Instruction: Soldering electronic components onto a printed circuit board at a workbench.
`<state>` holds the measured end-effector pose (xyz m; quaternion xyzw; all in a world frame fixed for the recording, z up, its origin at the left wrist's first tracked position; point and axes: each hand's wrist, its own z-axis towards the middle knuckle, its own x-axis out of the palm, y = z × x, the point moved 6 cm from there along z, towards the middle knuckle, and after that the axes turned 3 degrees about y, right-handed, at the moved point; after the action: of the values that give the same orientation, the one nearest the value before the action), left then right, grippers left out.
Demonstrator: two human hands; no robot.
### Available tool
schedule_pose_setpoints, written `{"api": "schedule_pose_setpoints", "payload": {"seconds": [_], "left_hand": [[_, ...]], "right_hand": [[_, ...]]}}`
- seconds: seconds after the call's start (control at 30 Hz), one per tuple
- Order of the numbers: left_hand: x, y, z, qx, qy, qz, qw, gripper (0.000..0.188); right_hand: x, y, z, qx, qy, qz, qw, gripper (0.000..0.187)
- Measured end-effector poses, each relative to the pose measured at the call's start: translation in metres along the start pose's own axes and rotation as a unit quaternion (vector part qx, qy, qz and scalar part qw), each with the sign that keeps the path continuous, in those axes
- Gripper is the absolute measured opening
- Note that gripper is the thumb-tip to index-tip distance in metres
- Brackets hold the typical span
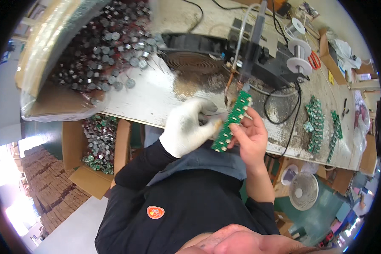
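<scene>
In front of my body, my right hand (251, 134), bare, pinches a long narrow green circuit board strip (232, 122) along its right edge. The strip is tilted, its upper end close to the soldering tip (227, 95) of a bench stand. Small pale parts sit in a row along it. My left hand (187, 125), in a white glove, curls its thumb and fingers close to the strip's left side. Something small and grey shows between those fingers; its kind is too unclear to tell.
A plastic-lined box (57, 101) of small round silver motors with red wires fills the table's left. Below it stands a carton (95, 182) of finished-looking pieces. A black fan (194, 53), solder spools (299, 57), a looping cable (298, 95) and more green board strips (315, 122) lie around.
</scene>
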<state>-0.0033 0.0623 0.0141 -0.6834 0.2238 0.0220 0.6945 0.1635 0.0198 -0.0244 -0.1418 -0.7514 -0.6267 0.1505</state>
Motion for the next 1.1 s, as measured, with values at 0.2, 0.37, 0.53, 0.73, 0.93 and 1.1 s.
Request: {"api": "schedule_pose_setpoints", "payload": {"seconds": [0.2, 0.37, 0.53, 0.73, 0.93, 1.1], "left_hand": [[-0.038, 0.010, -0.007, 0.139, -0.080, 0.131, 0.978, 0.054], [-0.100, 0.038, 0.012, 0.053, -0.277, 0.306, 0.909, 0.034], [-0.117, 0.042, 0.044, 0.017, -0.211, 0.366, 0.906, 0.028], [-0.131, 0.039, 0.052, -0.054, -0.226, 0.415, 0.879, 0.029], [-0.121, 0.044, 0.046, -0.065, -0.147, 0.451, 0.878, 0.029], [-0.114, 0.035, 0.003, 0.001, -0.258, 0.332, 0.907, 0.031]], "right_hand": [[-0.021, 0.000, 0.005, 0.059, -0.068, 0.087, 0.992, 0.045], [-0.010, 0.004, 0.004, 0.001, -0.029, -0.008, 1.000, 0.074], [-0.008, 0.002, 0.008, -0.009, -0.013, -0.013, 1.000, 0.072], [-0.007, 0.000, 0.007, -0.021, -0.008, -0.002, 1.000, 0.066], [-0.007, 0.002, 0.005, -0.022, -0.014, -0.004, 1.000, 0.067], [-0.009, 0.001, 0.006, -0.010, -0.013, -0.005, 1.000, 0.069]]}}
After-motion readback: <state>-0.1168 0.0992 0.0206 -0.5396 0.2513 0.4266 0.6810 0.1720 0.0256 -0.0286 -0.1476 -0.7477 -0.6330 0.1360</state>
